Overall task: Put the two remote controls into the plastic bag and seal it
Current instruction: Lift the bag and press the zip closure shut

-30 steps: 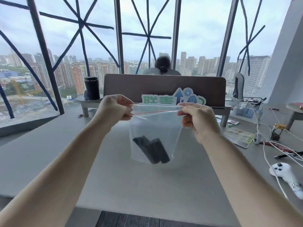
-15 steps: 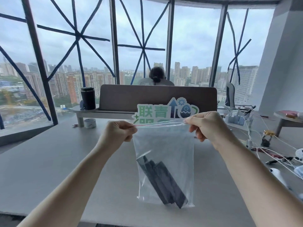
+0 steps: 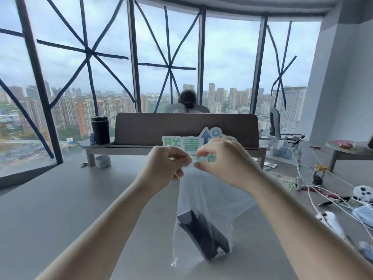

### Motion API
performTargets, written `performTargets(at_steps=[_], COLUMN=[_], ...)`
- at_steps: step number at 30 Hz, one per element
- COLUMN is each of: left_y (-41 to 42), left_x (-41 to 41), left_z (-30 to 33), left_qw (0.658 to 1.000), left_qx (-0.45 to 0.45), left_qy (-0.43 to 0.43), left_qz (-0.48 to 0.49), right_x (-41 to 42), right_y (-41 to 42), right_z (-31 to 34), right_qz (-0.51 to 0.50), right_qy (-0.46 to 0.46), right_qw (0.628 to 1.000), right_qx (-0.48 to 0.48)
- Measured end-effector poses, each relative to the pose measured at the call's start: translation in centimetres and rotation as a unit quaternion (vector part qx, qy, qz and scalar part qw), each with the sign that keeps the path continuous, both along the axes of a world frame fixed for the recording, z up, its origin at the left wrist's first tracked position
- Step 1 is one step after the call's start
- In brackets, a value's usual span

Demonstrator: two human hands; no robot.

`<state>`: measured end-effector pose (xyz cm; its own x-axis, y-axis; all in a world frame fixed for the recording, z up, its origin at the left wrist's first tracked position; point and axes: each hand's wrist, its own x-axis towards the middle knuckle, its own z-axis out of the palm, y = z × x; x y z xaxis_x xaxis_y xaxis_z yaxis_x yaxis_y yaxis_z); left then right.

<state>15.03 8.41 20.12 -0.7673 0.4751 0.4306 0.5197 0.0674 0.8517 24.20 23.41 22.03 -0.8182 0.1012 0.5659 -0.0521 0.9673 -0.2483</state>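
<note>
Hanging above the tabletop, the plastic bag is carrying 2 remote controls; left hand and right hand are pinching its top, grips clenched; sealing seemingly unfinished.

**Both remotes bagged, top edge pinched**

The clear plastic bag is held up above the grey desk, hanging from its top edge, which is gathered into a narrow bunch between the fingertips of the two hands. Its film is crumpled and flares out lower down. Two black remote controls are seen through the film, resting at the bottom of the bag. They lie side by side and touching, tilted, lower ends pressed toward the bag's right bottom corner.
</note>
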Motion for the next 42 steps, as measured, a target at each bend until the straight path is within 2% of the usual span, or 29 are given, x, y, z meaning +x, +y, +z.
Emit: performTargets(at_steps=[4,9,16,23,28,37,42], left_y=[0.0,0.0,0.9,1.0,1.2,1.5,0.7], left_x=[0.0,-0.2,0.0,0.2,0.1,0.1,-1.1], left_z=[0.3,0.3,0.7,1.3,1.1,0.8,-0.1], left_qw=[1.000,1.000,0.999,0.997,0.993,0.988,0.982], left_qx=[-0.003,-0.008,-0.013,-0.034,-0.053,-0.012,0.011], left_qy=[-0.002,-0.014,0.030,0.059,0.083,0.111,0.102], left_qz=[-0.006,-0.003,0.023,0.043,0.065,0.106,0.157], right_x=[-0.8,-0.9,-1.0,-1.6,-1.6,-1.0,-0.4], right_y=[0.3,0.5,0.6,0.9,0.5,-1.0,0.4], right_z=[0.6,0.9,1.9,2.2,2.6,1.3,-0.4], right_qz=[0.013,0.003,0.029,0.064,0.040,-0.053,-0.097], right_qy=[-0.031,-0.038,-0.035,-0.075,-0.104,-0.005,-0.023], right_qw=[0.997,0.996,0.996,0.986,0.988,0.998,0.995], right_qx=[-0.070,-0.077,-0.078,-0.137,-0.109,-0.022,0.010])
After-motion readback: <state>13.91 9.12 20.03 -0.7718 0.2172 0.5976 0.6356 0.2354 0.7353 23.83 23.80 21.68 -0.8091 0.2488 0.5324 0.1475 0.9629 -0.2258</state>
